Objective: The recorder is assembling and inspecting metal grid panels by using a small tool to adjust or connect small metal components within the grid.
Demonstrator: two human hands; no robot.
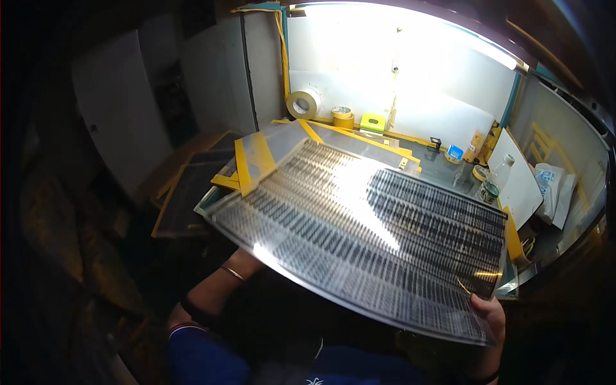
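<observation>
A large, glossy clear film sheet [308,237] printed with rows of dark bars is tilted in front of me, with bright light glaring off its middle. My right hand [489,310] grips its lower right corner, the thumb over the top face. My left hand [247,260] goes under the lower left edge and holds the sheet from below; its fingers are hidden by the sheet. Behind the sheet lies a clear panel [221,168] with yellow tape strips [242,168] on the lit worktable.
A wide tape roll [303,104], yellow tape rolls [342,118] and a yellow-green box [372,122] stand along the back. To the right are a blue-labelled tub [454,153], a clear bottle [504,170], a white board [515,179] and white bags [553,192]. A lamp tube [478,45] shines above.
</observation>
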